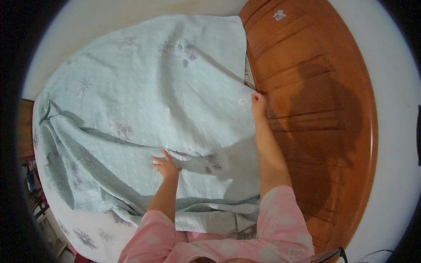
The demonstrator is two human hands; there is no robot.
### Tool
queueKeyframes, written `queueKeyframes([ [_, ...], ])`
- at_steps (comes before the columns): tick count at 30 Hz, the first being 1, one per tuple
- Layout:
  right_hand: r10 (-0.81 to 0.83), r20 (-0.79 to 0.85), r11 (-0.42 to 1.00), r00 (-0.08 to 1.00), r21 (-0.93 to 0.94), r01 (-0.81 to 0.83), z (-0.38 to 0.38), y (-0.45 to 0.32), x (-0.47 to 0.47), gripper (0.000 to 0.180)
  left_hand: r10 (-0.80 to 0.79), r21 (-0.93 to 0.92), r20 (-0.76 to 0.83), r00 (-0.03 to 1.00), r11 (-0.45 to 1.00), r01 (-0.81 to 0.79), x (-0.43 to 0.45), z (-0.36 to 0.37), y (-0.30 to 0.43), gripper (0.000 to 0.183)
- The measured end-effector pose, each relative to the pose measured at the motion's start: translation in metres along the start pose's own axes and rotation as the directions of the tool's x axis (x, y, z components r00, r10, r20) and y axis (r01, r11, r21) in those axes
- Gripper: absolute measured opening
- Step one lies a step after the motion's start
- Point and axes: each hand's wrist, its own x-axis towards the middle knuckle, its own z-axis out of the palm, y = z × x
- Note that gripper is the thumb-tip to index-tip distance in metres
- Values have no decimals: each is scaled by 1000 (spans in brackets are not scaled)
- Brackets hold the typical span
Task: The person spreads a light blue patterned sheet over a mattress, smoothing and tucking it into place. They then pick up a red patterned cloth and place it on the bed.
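Note:
A pale green quilted bed cover [138, 85] with dark plant prints lies over a bed, smooth towards the wall and folded in ridges on the left and near side. My right hand [258, 101] is closed on the cover's edge beside the wooden headboard, and a raised crease runs from it across the fabric. Lower down, my left hand [166, 166] rests on the cover with its fingers spread, by a long fold. Under the cover's near left edge, a white printed sheet [88, 235] shows.
The brown wooden headboard [315, 108] stands along the right, with a small sticker [279, 15] on it. A pale wall [108, 16] borders the far side. Wooden furniture [27, 128] and assorted items are at the far left. Part of a pair of glasses [342, 254] shows at the bottom right.

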Motion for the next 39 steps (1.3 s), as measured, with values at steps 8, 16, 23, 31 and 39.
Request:
queueKeyframes([
  [8, 415, 295, 872, 861, 140, -469, 134, -17, 69, 48, -106, 64, 53, 993, 993, 102, 3, -3, -4, 127],
  [16, 581, 314, 727, 751, 215, -653, 124, 0, 72, 48, -77, 11, 44, 996, 997, 77, 0, 1, -1, 121],
  [23, 165, -139, 986, 976, 6, -165, 77, -20, 121, 18, -30, -2, 7, 1000, 1000, 30, 0, 2, -1, 123],
  [31, 76, -92, 996, 993, -49, -81, 95, -21, 52, 89, 32, 21, 2, 999, 999, -32, -3, -11, 6, 123],
  [39, -26, 278, 845, 960, -507, 170, 9, 28, -140, 68, 32, 39, -96, 995, 999, -28, 6, 17, -5, 126],
])
